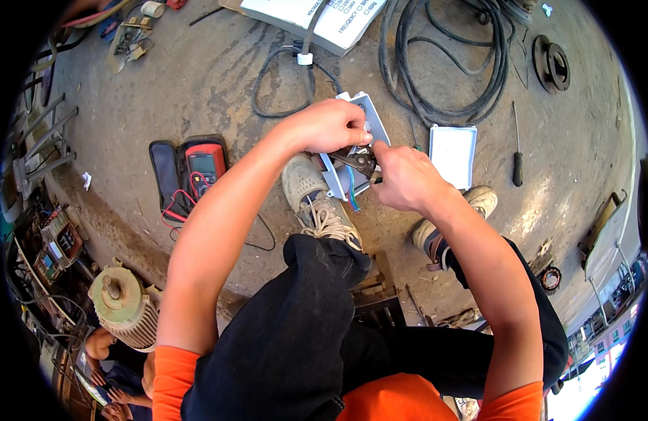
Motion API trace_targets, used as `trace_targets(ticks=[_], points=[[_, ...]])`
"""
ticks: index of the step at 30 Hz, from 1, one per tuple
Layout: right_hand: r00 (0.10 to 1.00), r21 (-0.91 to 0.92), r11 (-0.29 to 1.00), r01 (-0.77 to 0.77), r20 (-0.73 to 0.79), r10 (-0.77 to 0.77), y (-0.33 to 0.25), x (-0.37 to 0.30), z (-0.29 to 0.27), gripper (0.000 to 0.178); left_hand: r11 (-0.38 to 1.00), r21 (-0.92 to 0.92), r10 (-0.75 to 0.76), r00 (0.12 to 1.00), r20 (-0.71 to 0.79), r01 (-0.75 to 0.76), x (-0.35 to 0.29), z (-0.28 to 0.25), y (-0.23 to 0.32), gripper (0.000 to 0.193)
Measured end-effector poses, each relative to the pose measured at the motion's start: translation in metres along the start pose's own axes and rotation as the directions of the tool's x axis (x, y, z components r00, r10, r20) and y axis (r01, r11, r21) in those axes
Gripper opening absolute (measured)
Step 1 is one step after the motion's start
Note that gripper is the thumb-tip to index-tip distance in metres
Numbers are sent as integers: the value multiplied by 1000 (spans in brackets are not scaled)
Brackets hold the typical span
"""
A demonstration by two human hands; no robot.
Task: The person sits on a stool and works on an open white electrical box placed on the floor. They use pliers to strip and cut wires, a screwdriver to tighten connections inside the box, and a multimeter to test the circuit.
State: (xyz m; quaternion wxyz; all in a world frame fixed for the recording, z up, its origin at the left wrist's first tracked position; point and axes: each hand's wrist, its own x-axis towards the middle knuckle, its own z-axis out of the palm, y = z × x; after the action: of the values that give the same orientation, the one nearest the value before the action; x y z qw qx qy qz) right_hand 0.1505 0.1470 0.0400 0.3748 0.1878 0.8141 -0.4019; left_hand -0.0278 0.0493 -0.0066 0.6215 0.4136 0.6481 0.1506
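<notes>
An open light-grey plastic electrical box [377, 121] stands tilted on the floor between my shoes, with blue and green wires [353, 188] hanging over its lower end. My left hand [332, 126] reaches over the box, thumb and fingers pinched together at its inside; what they hold is hidden. My right hand [407, 179] is closed at the box's right side around dark metal pliers [360, 161], whose head lies across the box below my left fingers. The pliers' jaws are partly covered. A black cable [328, 73] leads to the box's far end.
The box's pale lid [452, 156] lies to the right, near a screwdriver [518, 151]. A red multimeter [205, 165] sits in its case at left. Beyond are a coiled black cable [401, 63] and a white carton [317, 17]. An electric motor [127, 309] stands at lower left, near another person's hands [117, 403].
</notes>
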Motion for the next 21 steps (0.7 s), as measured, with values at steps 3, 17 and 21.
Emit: trace_targets(ticks=[3,17,21], points=[[995,66,998,-12,-101,19,5,-6,8,39,998,-66,-6,999,-52,3,-1,4,-3,33],[954,665,729,160,-293,58,22,-11,66,50,734,-601,17,894,-447,-314,-29,2,-4,21],[953,924,325,203,-263,153,30,-15,79,43,887,-436,-346,844,-411,151,-116,-20,-33,26]])
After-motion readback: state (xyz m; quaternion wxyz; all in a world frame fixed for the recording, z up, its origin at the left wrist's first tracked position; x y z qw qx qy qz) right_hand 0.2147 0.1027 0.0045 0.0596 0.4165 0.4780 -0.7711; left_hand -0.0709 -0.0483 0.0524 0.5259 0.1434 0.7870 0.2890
